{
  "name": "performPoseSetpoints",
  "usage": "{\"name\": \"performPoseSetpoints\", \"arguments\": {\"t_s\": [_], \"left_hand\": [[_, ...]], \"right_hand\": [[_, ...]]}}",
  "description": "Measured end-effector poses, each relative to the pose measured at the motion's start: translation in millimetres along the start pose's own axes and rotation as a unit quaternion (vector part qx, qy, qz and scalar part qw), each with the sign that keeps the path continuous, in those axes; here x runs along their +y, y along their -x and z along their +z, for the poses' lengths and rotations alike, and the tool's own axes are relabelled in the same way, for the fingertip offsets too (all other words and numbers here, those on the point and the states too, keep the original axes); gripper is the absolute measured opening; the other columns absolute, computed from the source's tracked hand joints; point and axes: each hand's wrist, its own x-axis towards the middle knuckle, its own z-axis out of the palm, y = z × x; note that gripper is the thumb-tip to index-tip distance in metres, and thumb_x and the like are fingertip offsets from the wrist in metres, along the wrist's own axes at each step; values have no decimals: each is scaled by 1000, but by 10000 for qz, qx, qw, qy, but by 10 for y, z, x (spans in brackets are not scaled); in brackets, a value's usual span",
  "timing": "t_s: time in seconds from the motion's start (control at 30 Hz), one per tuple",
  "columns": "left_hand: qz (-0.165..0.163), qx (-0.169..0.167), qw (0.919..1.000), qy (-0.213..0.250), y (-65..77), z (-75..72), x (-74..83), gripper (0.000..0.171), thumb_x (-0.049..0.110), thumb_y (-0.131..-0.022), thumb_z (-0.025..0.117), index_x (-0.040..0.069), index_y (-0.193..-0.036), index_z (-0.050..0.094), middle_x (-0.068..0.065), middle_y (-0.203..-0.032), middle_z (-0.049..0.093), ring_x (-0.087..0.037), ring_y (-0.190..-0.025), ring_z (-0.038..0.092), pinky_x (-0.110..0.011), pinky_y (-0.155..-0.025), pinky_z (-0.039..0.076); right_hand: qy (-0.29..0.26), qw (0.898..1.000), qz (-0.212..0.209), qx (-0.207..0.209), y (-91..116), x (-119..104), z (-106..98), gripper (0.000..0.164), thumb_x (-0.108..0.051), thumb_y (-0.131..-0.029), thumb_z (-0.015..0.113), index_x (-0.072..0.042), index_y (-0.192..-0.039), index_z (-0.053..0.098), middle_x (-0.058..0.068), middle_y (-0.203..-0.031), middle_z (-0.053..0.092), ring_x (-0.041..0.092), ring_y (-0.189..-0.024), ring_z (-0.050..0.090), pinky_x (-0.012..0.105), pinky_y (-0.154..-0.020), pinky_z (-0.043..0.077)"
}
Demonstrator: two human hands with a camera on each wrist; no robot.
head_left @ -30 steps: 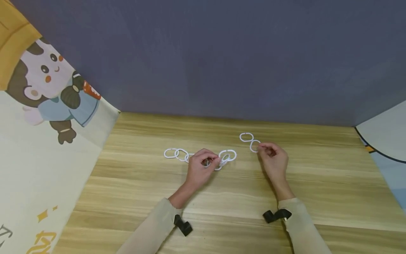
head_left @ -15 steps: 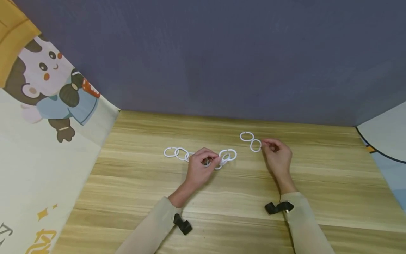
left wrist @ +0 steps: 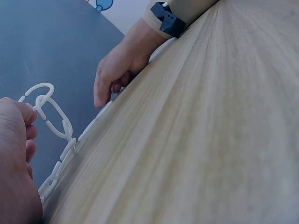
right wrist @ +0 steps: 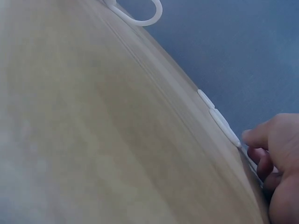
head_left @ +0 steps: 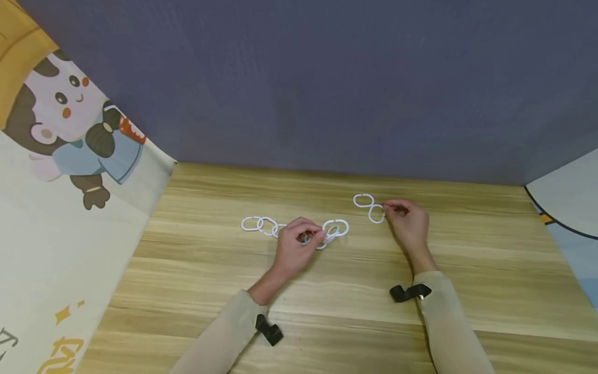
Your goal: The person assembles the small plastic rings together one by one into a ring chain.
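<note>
My left hand pinches a white plastic chain link between thumb and fingers. A linked white chain runs past this hand; its left end lies on the wooden tabletop, while in the left wrist view the upper links rise off the surface to my fingers. Part of the chain is hidden behind the hand. Farther right, my right hand has its fingertips right at the edge of a white link lying flat; I cannot tell whether they pinch it. Another link lies against that one, up and to the left.
Pale wood grain covers the tabletop. A dark blue-grey panel stands along its far edge. On the left is a white panel with a cartoon figure. Black wrist cameras are strapped over both sleeves.
My right hand slid a little right and away from the link, then came back so its fingertips meet the link's right edge. The left hand and its chain have hardly moved.
</note>
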Motion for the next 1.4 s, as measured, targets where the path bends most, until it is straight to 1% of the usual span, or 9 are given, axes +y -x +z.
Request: {"name": "performPoseSetpoints", "arguments": {"t_s": [0.1, 0.4, 0.6, 0.7, 0.9, 1.03, 1.17, 1.33, 1.4], "left_hand": [[22, 28, 10000, 6, -3, -1, 3, 5, 1, -92, 87, 0, -94, 84, -11, -93, 78, -8, -76, 61, -23, -66, 53], [193, 51, 9998, -62, -26, 6, 12, 5, 1, -92, 87, 0, -94, 83, -11, -92, 78, -9, -75, 61, -24, -66, 54], [259, 56, 9996, -84, -42, 20, 7, 4, 1, -92, 87, 0, -94, 83, -11, -91, 78, -8, -74, 61, -29, -64, 55], [267, 60, 9996, -79, -43, 27, -2, 4, 1, -92, 87, 0, -94, 83, -11, -91, 78, -8, -75, 61, -29, -64, 55], [320, 88, 9994, -91, -50, 36, 2, 5, 2, -92, 87, -1, -93, 83, -12, -91, 78, -8, -74, 61, -29, -63, 56], [311, 90, 9994, -107, -63, 41, 4, 5, 2, -92, 87, -1, -93, 83, -12, -91, 78, -8, -74, 61, -31, -64, 57], [280, 86, 9996, -64, -75, 47, -3, 5, 2, -93, 87, -1, -94, 83, -12, -92, 78, -8, -74, 61, -30, -64, 56], [271, 98, 9996, -54, -84, 56, -13, 5, 2, -93, 87, 0, -95, 83, -12, -92, 77, -9, -74, 61, -30, -64, 56], [259, 105, 9996, -86, -90, 60, -18, 5, 3, -93, 87, 0, -94, 83, -11, -92, 78, -9, -74, 62, -29, -64, 56]], "right_hand": [[102, 9999, -60, -22, -30, 1, 9, 9, -1, -96, 83, 6, -101, 84, 25, -94, 79, -8, -67, 55, 9, -61, 43], [409, 9987, 226, -194, -59, -62, 6, 10, -8, -94, 87, 0, -100, 86, 19, -91, 80, -10, -67, 57, 8, -63, 45], [644, 9974, 234, -231, -70, -94, -39, 10, -6, -94, 84, 3, -98, 84, 20, -90, 80, -11, -67, 55, 7, -62, 43], [838, 9955, 239, -363, -84, -85, -67, 11, -8, -95, 83, 3, -98, 84, 19, -89, 79, -6, -68, 56, 8, -62, 42], [1193, 9896, 305, -742, -102, -89, -95, 15, -15, -101, 78, 0, -102, 83, 15, -91, 78, 11, -73, 59, 16, -65, 42], [914, 9920, 517, -695, -104, -100, -90, 17, -14, -103, 75, 2, -105, 80, 17, -95, 77, 6, -75, 58, 15, -68, 42], [398, 9955, 666, -535, -101, -90, -80, 16, -9, -104, 74, 6, -109, 78, 17, -96, 76, -2, -71, 55, 14, -65, 43], [-340, 9963, 687, -379, -100, -58, -68, 17, -6, -103, 78, 7, -114, 77, -3, -88, 72, -3, -68, 54, 13, -59, 41], [-639, 9954, 643, -303, -106, -32, -58, 20, -4, -103, 78, 9, -118, 78, -9, -89, 71, -3, -72, 56, 12, -62, 42]]}}
